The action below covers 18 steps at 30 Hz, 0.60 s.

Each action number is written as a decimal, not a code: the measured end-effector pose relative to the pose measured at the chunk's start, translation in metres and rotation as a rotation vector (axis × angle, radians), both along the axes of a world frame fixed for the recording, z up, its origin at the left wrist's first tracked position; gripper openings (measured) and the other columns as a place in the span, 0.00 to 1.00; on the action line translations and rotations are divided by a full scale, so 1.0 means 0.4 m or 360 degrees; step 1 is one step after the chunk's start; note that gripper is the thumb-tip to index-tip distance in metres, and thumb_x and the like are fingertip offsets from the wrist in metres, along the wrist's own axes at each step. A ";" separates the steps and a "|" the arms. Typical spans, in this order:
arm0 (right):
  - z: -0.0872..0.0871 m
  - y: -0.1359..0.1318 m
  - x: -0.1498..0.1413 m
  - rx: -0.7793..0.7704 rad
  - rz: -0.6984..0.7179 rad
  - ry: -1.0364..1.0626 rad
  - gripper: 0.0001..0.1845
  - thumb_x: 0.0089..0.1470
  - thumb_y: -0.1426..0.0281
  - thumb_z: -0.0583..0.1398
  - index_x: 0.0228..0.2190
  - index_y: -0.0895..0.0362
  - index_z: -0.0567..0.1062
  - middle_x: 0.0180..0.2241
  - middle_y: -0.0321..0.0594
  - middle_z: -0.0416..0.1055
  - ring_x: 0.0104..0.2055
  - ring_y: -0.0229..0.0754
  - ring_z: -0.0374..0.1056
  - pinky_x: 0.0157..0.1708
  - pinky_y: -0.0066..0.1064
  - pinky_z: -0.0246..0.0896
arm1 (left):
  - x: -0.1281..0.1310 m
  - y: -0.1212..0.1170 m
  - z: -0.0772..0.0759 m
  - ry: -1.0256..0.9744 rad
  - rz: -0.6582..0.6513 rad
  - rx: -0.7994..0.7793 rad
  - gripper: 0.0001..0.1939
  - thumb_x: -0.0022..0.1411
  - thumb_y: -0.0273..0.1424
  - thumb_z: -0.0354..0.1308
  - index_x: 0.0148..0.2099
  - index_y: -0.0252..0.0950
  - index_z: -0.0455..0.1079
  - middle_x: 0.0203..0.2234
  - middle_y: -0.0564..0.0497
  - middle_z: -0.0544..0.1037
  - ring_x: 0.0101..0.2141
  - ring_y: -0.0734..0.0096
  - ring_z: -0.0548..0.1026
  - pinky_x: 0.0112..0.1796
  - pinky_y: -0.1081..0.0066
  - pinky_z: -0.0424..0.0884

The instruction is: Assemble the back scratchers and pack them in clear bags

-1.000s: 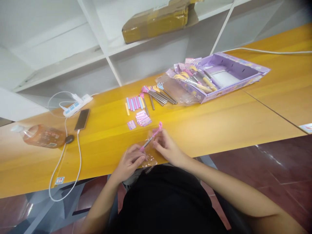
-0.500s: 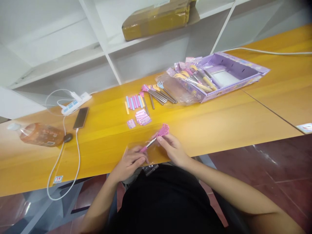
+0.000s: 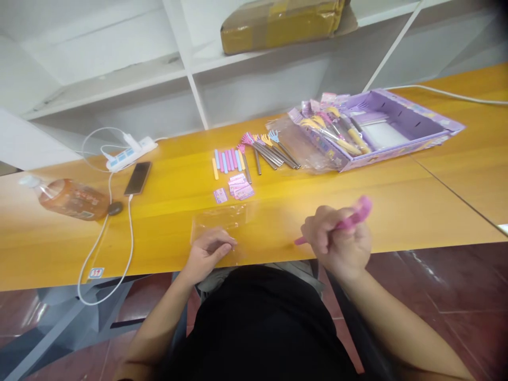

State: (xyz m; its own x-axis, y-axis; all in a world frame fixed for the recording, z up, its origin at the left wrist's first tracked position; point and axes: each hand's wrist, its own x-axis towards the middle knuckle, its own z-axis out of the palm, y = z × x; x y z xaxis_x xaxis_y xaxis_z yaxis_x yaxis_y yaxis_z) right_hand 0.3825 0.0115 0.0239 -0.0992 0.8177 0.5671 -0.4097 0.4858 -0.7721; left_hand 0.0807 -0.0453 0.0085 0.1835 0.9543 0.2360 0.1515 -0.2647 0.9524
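Fingers of the person's right hand (image 3: 337, 241) wrap around a pink hand-shaped scratcher (image 3: 361, 209), raised over the table's near edge, its head poking out one side of the fist and its handle end the other. The left hand (image 3: 212, 251) rests with thumb and fingers drawn close together at a clear plastic bag (image 3: 222, 217); I can't tell whether it pinches the film.

Biggest of all around them is the white shelving unit (image 3: 246, 100), rising behind a long yellow-brown wooden table (image 3: 166, 222). On the table's far right sits a shallow purple cardboard tray (image 3: 381, 157), with bagged yellow, pink and purple scratchers (image 3: 345, 135) crowding its left side and spilling over the rim. A brown taped cardboard box (image 3: 281, 26) lies on a shelf above. Far to the left is a clear bottle of orange drink (image 3: 77, 198) with a white cap.

Crumpled clear wrapping (image 3: 293, 145) fills the gap between the tray and a fanned heap of metal-stemmed scratchers (image 3: 273, 153). A white power strip (image 3: 133, 154) and a dark phone (image 3: 138, 178) sit nearer the bottle. Small pink-and-purple cards (image 3: 240, 188) lie between the bag and a row of short pastel tubes (image 3: 228, 160).
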 end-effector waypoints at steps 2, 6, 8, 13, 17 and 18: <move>-0.007 -0.014 -0.007 0.0391 -0.0006 -0.0391 0.10 0.76 0.62 0.60 0.44 0.50 0.80 0.27 0.35 0.71 0.24 0.39 0.66 0.25 0.32 0.61 | 0.001 0.000 -0.008 -0.0044 0.0179 0.0029 0.09 0.71 0.39 0.69 0.42 0.40 0.86 0.34 0.47 0.85 0.37 0.64 0.80 0.41 0.67 0.77; -0.025 -0.025 -0.051 0.1043 -0.0091 -0.1221 0.06 0.75 0.69 0.62 0.48 0.57 0.79 0.34 0.41 0.78 0.31 0.41 0.72 0.31 0.34 0.63 | -0.003 -0.001 -0.021 0.0035 0.0411 -0.0014 0.12 0.69 0.41 0.71 0.38 0.38 0.86 0.31 0.47 0.85 0.34 0.65 0.81 0.39 0.68 0.76; -0.036 -0.025 -0.077 0.1156 -0.0153 -0.1455 0.07 0.76 0.69 0.61 0.46 0.58 0.79 0.32 0.39 0.76 0.29 0.39 0.70 0.30 0.34 0.60 | -0.004 -0.001 -0.021 0.0095 0.0450 0.0011 0.13 0.70 0.41 0.71 0.36 0.38 0.85 0.30 0.48 0.85 0.34 0.65 0.81 0.37 0.69 0.76; -0.070 -0.013 -0.111 0.1155 -0.0111 -0.1748 0.13 0.79 0.68 0.56 0.44 0.58 0.78 0.31 0.36 0.75 0.28 0.40 0.69 0.30 0.36 0.56 | 0.005 0.006 0.000 0.0091 0.0352 0.0109 0.16 0.73 0.42 0.68 0.34 0.38 0.85 0.26 0.48 0.82 0.30 0.66 0.78 0.33 0.68 0.74; -0.084 -0.004 -0.113 0.1056 -0.0139 -0.1837 0.16 0.80 0.66 0.54 0.39 0.57 0.77 0.31 0.37 0.76 0.29 0.40 0.69 0.31 0.36 0.54 | -0.001 0.007 0.000 0.0087 0.0279 0.0066 0.17 0.76 0.41 0.63 0.39 0.39 0.88 0.29 0.47 0.82 0.29 0.67 0.78 0.33 0.67 0.74; -0.084 -0.003 -0.113 0.1039 -0.0152 -0.1842 0.17 0.80 0.65 0.54 0.38 0.57 0.76 0.30 0.37 0.76 0.29 0.40 0.69 0.32 0.35 0.54 | -0.006 0.006 -0.005 0.0074 0.0259 0.0030 0.17 0.77 0.41 0.62 0.41 0.39 0.88 0.31 0.47 0.83 0.29 0.67 0.78 0.34 0.67 0.75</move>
